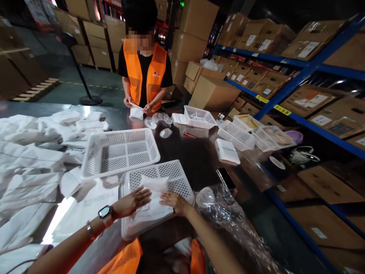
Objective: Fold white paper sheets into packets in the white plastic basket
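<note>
Both flat hands, left hand (134, 201) and right hand (175, 201), press one folded white cloth (152, 196) onto the near upside-down white plastic basket (176, 177); the big pile of white cloths (31, 152) on the left waits.

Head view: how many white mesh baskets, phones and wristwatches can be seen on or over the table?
White mesh baskets: 5
Phone: 1
Wristwatch: 1
Total: 7

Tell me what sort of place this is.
Most likely a warehouse packing station. Blue steel racking holds labelled cardboard boxes, a co-worker across the table wears an orange vest, and both hands, left hand and right hand, press a white pouch in a basket.
</note>
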Available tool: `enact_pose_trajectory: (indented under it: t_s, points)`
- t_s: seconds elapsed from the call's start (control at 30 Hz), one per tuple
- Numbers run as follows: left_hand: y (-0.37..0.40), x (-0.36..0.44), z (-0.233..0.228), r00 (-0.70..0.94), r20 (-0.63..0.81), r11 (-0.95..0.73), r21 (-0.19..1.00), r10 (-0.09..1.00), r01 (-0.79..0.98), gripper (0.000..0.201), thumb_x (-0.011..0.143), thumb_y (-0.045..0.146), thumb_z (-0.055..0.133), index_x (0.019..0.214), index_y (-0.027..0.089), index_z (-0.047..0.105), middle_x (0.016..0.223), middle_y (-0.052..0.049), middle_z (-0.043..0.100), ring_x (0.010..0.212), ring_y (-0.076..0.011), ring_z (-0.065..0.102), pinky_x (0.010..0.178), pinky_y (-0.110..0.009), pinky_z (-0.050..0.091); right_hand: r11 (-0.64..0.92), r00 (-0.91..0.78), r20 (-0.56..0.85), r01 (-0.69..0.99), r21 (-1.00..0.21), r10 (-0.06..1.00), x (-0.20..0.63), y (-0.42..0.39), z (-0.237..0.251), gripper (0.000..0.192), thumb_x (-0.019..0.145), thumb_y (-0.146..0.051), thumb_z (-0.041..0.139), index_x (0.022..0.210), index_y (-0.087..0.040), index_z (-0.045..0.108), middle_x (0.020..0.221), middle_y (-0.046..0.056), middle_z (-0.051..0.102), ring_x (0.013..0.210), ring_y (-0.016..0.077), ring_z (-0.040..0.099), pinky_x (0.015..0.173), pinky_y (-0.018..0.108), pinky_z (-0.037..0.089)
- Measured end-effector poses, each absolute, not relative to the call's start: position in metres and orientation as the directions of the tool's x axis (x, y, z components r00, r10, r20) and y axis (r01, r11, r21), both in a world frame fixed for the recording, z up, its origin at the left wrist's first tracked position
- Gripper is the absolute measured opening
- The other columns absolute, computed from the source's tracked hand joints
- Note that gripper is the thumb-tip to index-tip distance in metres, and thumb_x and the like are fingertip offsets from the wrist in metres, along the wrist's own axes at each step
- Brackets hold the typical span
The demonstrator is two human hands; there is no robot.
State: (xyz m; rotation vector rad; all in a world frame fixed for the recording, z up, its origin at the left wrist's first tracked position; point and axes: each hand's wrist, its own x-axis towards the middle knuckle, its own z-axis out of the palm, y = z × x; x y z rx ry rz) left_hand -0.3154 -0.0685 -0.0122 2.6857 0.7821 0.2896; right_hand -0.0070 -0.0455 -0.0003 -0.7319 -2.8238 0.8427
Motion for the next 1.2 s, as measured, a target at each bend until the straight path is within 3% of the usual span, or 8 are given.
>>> enact_pose_trajectory:
  t_s: [0.2, 0.37, 0.47, 0.7, 0.93, 1.0, 1.07, 1.2]
  points:
    - [-0.087, -0.307, -0.015, 0.658, 0.197, -0.609, 0.627, 0.727, 0.485, 0.040, 0.094, 0.029, 0.045, 0.132, 0.025, 0.059, 0.139, -0.008, 0.059, 0.133, -0.0256, 0.050, 0.119, -0.055, 0.024, 0.398, -0.509, 0.167, 0.387, -0.832, 0.844, -0.014, -0.060, -0.012, 0.032, 0.087, -0.042, 0.058, 0.093, -0.017, 0.078, 0.096, 0.011, 0.077, 0.095, 0.0232, 0.071, 0.090, 0.035, 0.055]
    - [-0.096, -0.282, -0.013, 0.043, 0.133, -0.138, 0.884, 0.990, 0.446, 0.049, 0.097, 0.051, 0.031, 0.085, 0.022, 0.069, 0.091, -0.007, 0.075, 0.087, -0.0218, 0.069, 0.084, -0.035, 0.055, 0.229, -0.174, 0.163, 0.493, -0.840, 0.971, -0.034, -0.059, -0.015, 0.059, 0.095, -0.056, 0.037, 0.067, -0.015, 0.068, 0.057, 0.005, 0.065, 0.053, 0.0165, 0.060, 0.051, 0.025, 0.047]
    - [-0.088, -0.266, -0.006, -0.147, 0.127, -0.030, 0.847, 0.981, 0.531, 0.047, 0.097, 0.049, 0.027, 0.081, 0.021, 0.061, 0.079, -0.005, 0.071, 0.074, -0.0200, 0.066, 0.069, -0.030, 0.052, 0.151, 0.002, 0.183, 0.553, -0.819, 0.983, -0.046, -0.053, -0.014, 0.059, 0.091, -0.063, 0.042, 0.055, -0.018, 0.055, 0.046, 0.000, 0.051, 0.045, 0.0124, 0.045, 0.046, 0.024, 0.036]
    - [-0.062, -0.257, 0.004, -0.174, 0.107, 0.055, 0.683, 0.979, 0.728, 0.034, 0.098, 0.033, 0.030, 0.079, 0.021, 0.055, 0.065, -0.004, 0.064, 0.059, -0.0181, 0.060, 0.058, -0.028, 0.038, 0.050, 0.165, 0.238, 0.715, -0.697, 0.957, -0.058, -0.047, -0.009, 0.056, 0.091, -0.057, 0.041, 0.049, -0.021, 0.047, 0.043, 0.000, 0.048, 0.046, 0.0116, 0.036, 0.046, 0.025, 0.028]
    - [-0.057, -0.266, 0.019, -0.194, 0.050, 0.144, 0.496, 0.980, 0.857, 0.028, 0.094, 0.020, 0.039, 0.091, 0.012, 0.065, 0.071, -0.012, 0.069, 0.061, -0.0238, 0.065, 0.056, -0.031, 0.040, -0.083, 0.169, 0.158, 0.892, -0.444, 0.973, -0.062, -0.038, -0.004, 0.027, 0.086, -0.028, 0.057, 0.063, -0.019, 0.065, 0.059, 0.005, 0.066, 0.054, 0.0160, 0.057, 0.052, 0.025, 0.035]
    - [-0.058, -0.264, 0.026, -0.164, 0.109, 0.097, 0.459, 0.980, 0.883, 0.034, 0.091, 0.012, 0.036, 0.111, 0.010, 0.063, 0.092, -0.017, 0.072, 0.079, -0.0262, 0.069, 0.065, -0.034, 0.048, -0.113, 0.193, 0.163, 0.908, -0.404, 0.968, -0.062, -0.039, 0.002, 0.015, 0.085, -0.024, 0.058, 0.085, -0.017, 0.071, 0.073, 0.008, 0.072, 0.063, 0.0189, 0.064, 0.055, 0.025, 0.040]
    - [-0.057, -0.254, 0.030, -0.028, 0.263, -0.081, 0.394, 0.964, 0.915, 0.047, 0.086, 0.005, 0.035, 0.128, 0.012, 0.057, 0.120, -0.017, 0.068, 0.107, -0.0268, 0.065, 0.086, -0.039, 0.051, -0.107, 0.193, 0.234, 0.935, -0.338, 0.953, -0.064, -0.041, 0.010, 0.032, 0.087, -0.020, 0.056, 0.116, -0.013, 0.066, 0.100, 0.015, 0.073, 0.080, 0.0239, 0.069, 0.064, 0.029, 0.048]
    - [-0.047, -0.224, 0.016, 0.314, 0.444, -0.442, 0.223, 0.840, 0.869, 0.053, 0.084, 0.004, 0.037, 0.132, 0.011, 0.057, 0.139, -0.016, 0.058, 0.135, -0.0279, 0.047, 0.113, -0.049, 0.035, 0.291, -0.212, 0.380, 0.943, -0.162, 0.900, -0.076, -0.041, 0.017, 0.056, 0.091, -0.010, 0.041, 0.146, -0.015, 0.042, 0.147, 0.017, 0.048, 0.133, 0.0286, 0.048, 0.107, 0.047, 0.041]
